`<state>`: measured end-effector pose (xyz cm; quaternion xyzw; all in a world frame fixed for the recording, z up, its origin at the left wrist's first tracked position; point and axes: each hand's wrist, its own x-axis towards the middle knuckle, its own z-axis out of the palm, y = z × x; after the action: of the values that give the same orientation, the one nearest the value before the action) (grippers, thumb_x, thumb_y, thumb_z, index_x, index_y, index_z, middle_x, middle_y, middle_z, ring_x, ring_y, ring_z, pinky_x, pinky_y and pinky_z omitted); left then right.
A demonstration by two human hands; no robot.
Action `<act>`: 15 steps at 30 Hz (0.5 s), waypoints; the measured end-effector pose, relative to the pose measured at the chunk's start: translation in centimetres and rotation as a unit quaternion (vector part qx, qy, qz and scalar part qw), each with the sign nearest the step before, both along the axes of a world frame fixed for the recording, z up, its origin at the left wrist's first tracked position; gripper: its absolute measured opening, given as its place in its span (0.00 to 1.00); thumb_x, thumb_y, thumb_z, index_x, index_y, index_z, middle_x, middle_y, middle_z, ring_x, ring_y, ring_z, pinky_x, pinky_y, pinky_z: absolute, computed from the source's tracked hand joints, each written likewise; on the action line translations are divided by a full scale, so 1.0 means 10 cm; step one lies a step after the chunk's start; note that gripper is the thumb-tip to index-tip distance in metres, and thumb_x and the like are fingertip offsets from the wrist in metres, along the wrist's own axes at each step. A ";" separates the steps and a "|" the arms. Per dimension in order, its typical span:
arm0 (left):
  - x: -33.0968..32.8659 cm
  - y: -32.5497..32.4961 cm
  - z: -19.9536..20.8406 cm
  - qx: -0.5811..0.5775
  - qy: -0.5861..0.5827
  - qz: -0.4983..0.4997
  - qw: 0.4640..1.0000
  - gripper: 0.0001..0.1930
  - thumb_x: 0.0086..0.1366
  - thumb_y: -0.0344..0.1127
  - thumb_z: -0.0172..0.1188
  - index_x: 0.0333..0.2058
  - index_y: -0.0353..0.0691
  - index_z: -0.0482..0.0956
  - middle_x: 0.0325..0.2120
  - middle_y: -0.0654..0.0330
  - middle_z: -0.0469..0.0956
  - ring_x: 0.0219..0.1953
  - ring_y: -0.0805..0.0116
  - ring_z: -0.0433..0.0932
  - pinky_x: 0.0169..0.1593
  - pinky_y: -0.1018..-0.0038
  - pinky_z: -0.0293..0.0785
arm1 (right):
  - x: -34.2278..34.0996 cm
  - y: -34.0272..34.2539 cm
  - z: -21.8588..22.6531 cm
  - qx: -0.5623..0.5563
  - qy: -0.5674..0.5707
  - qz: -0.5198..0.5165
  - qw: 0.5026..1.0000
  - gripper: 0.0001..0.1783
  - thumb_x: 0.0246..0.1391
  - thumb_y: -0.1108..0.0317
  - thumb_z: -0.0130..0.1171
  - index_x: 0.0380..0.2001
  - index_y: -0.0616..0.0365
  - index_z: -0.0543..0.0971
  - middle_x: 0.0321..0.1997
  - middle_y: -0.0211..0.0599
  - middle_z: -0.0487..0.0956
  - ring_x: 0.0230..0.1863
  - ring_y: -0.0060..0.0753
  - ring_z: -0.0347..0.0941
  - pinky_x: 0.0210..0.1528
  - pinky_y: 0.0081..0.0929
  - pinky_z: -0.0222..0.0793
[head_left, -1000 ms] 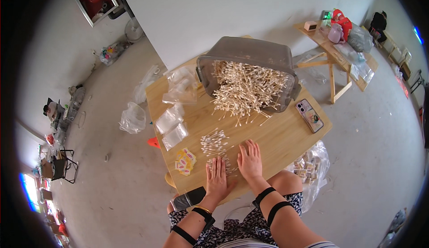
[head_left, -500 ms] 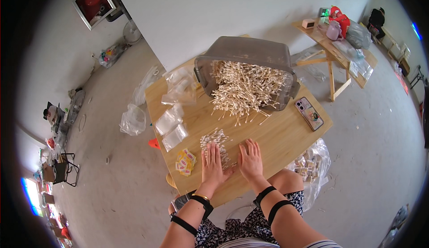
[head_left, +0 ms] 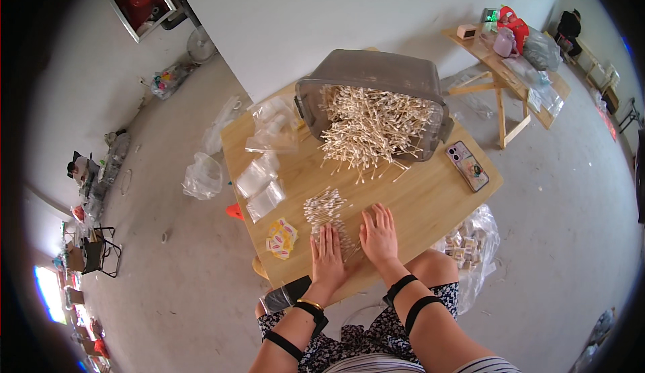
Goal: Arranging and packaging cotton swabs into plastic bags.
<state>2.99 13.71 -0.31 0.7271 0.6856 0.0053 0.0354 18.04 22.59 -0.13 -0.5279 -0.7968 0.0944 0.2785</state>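
A small batch of cotton swabs (head_left: 324, 205) lies roughly side by side on the wooden table. My left hand (head_left: 326, 259) rests flat over its near end, fingers stretched out and covering some of the sticks. Just right of the batch, my right hand (head_left: 381, 239) lies palm down on the tabletop, fingers extended and holding nothing. Beyond both hands, a grey translucent plastic bin (head_left: 376, 67) lies tipped on its side, its mouth facing me. A big heap of cotton swabs (head_left: 373, 124) spills from it onto the table.
Clear plastic bags (head_left: 259, 175) lie on the table's left, with yellow-and-white paper cards (head_left: 281, 238) nearer me. A phone (head_left: 467, 166) sits at the right edge. By my right knee stands a clear bag of small packages (head_left: 465, 249). A second wooden table (head_left: 497, 71) stands far right.
My left hand has slid a little toward me, uncovering more of the swab batch. My right hand stays nearly in place on the table.
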 end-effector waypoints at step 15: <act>-0.07 -0.07 0.05 -0.017 0.015 0.008 1.000 0.61 0.58 0.73 0.56 0.72 0.26 0.43 0.75 0.43 0.39 0.77 0.48 0.33 0.75 0.46 0.27 | 0.00 0.00 0.02 -0.007 0.007 -0.003 1.000 0.21 0.61 0.64 0.54 0.55 0.59 0.76 0.64 0.49 0.68 0.72 0.48 0.58 0.76 0.47 0.50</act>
<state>2.29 12.97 0.23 0.7207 0.6921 -0.0167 0.0374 18.02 22.55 0.06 -0.5311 -0.7927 0.1028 0.2811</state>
